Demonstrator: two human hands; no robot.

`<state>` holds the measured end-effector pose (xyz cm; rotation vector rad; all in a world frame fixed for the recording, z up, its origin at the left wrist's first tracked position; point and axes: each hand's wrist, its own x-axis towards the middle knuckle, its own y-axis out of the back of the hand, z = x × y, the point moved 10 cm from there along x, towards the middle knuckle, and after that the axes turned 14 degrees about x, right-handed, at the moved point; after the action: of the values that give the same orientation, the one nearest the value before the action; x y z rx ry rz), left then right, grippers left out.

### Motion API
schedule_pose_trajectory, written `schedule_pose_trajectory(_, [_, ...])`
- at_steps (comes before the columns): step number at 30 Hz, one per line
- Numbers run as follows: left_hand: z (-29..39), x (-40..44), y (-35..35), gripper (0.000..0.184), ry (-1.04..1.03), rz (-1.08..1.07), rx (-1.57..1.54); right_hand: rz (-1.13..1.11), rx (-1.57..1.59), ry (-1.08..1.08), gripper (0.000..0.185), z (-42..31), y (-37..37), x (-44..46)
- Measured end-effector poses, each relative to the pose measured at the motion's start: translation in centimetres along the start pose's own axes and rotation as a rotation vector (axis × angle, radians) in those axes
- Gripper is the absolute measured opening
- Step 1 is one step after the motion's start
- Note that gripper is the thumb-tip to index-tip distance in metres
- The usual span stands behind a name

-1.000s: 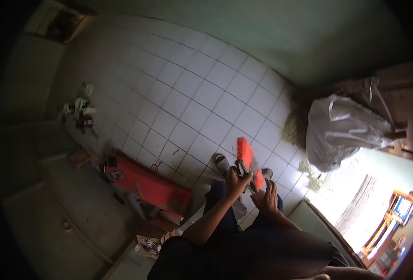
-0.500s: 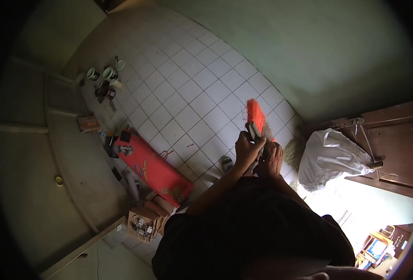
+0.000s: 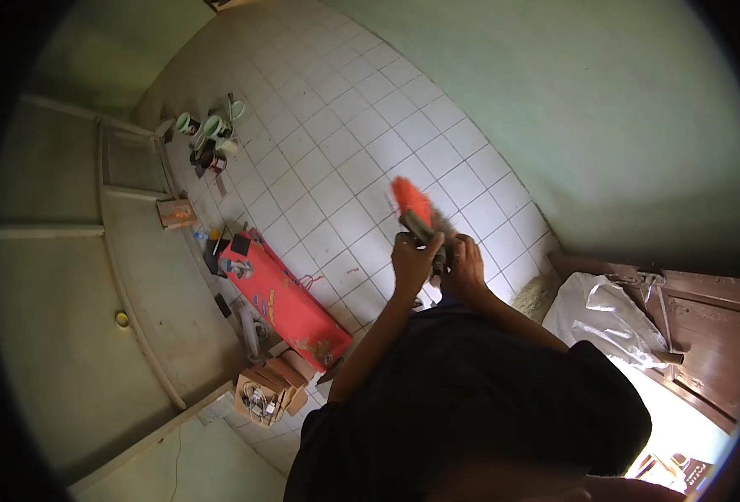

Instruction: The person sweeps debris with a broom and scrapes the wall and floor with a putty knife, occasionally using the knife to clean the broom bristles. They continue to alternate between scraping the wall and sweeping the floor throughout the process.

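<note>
In front of my body I hold a broom head (image 3: 414, 199) with orange bristles pointing away from me. Its dark grey base is gripped by my left hand (image 3: 413, 261), the thumb lying along it. Close by on the right, my right hand (image 3: 466, 266) is closed against the grey, fuzzy bristles (image 3: 442, 224) beside the orange ones. What exactly the right fingers grip is partly hidden. The orange tips look blurred.
White floor tiles (image 3: 328, 192) spread ahead. On the left lie a long red box (image 3: 290, 305), several paint buckets (image 3: 213, 127) and a cardboard box with cables (image 3: 257, 402). A white plastic bag (image 3: 596, 314) hangs by the brown door (image 3: 705, 335) at right.
Both hands and the broom head have shifted left in view, and the orange bristles now tilt further left. The camera view has turned slightly, so the room's objects sit a little differently.
</note>
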<state>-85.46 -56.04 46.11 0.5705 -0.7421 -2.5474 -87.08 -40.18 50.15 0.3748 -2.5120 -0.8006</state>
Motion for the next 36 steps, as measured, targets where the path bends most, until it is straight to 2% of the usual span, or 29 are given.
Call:
schedule_pose_trajectory(2, [0.3, 2.9, -0.8, 0.057, -0.038, -0.029, 0.069, -0.084, 0.082, -0.087, 0.057, 1.6, -0.7, 2.7])
schedule_pose_trajectory(4, [1.6, 4.2, -0.4, 0.059, 0.138, -0.086, -0.082, -0.085, 0.097, -0.127, 0.058, 3.1, -0.4, 5.1])
schedule_pose_trajectory(5, [2.8, 4.9, -0.4, 0.059, 0.129, -0.101, -0.066, -0.108, 0.113, -0.164, 0.058, 3.9, -0.6, 6.0])
schedule_pose_trajectory(6, [3.5, 5.3, -1.0, 0.057, 0.175, -0.156, -0.21, -0.093, 0.101, -0.159, 0.047, 4.6, -0.3, 7.0])
schedule_pose_trajectory(7, [4.0, 5.8, -1.7, 0.056, 0.223, -0.211, -0.355, -0.077, 0.101, -0.175, 0.047, 5.5, 0.0, 7.8])
schedule_pose_trajectory(9, [4.3, 7.7, -3.0, 0.056, 0.164, -0.315, -0.322, -0.045, 0.144, -0.218, 0.044, 7.5, 0.4, 9.1])
schedule_pose_trajectory(11, [3.8, 9.3, -4.2, 0.068, 0.149, -0.375, -0.324, 0.025, 0.078, -0.285, 0.033, 9.2, 1.1, 10.1])
schedule_pose_trajectory(13, [3.5, 10.8, -5.3, 0.064, 0.193, -0.495, -0.325, 0.058, 0.04, -0.347, 0.033, 9.8, 2.4, 11.2])
schedule_pose_trajectory(15, [4.1, 12.8, -5.8, 0.061, 0.102, -0.542, -0.239, 0.115, -0.002, -0.527, 0.034, 12.2, 2.8, 10.8])
schedule_pose_trajectory(18, [6.2, 15.4, -5.4, 0.061, -0.046, -0.66, -0.017, 0.147, 0.031, -0.773, 0.049, 13.3, 3.8, 9.5])
schedule_pose_trajectory(20, [6.8, 16.6, -6.3, 0.061, -0.194, -0.747, 0.158, 0.232, 0.067, -0.866, 0.054, 12.8, 4.4, 8.1])
schedule_pose_trajectory(23, [6.7, 18.3, -7.8, 0.06, -0.308, -0.811, 0.349, 0.416, 0.053, -1.143, 0.058, 13.4, 4.2, 2.4])
schedule_pose_trajectory(25, [7.1, 18.6, -9.6, 0.06, -0.361, -0.915, 0.332, 0.647, 0.421, -1.103, 0.063, 14.4, 2.6, -1.8])
schedule_pose_trajectory(27, [7.6, 18.5, -11.7, 0.061, -0.439, -1.0, 0.365, 0.758, 0.501, -1.26, 0.065, 13.4, 2.2, -4.8])
schedule_pose_trajectory(29, [9.2, 15.4, -13.3, 0.057, -0.467, -1.126, 0.394, 0.902, 0.478, -1.328, 0.068, 10.0, 3.8, -7.2])
schedule_pose_trajectory(34, [13.6, 11.4, -17.3, 0.057, -0.575, -1.418, 0.538, 1.346, 0.426, -1.473, 0.067, 8.1, 2.8, -10.8])
schedule_pose_trajectory(36, [14.4, 9.5, -18.4, 0.056, -0.661, -1.491, 0.591, 1.504, 0.594, -1.375, 0.06, 6.6, 3.3, -10.4])
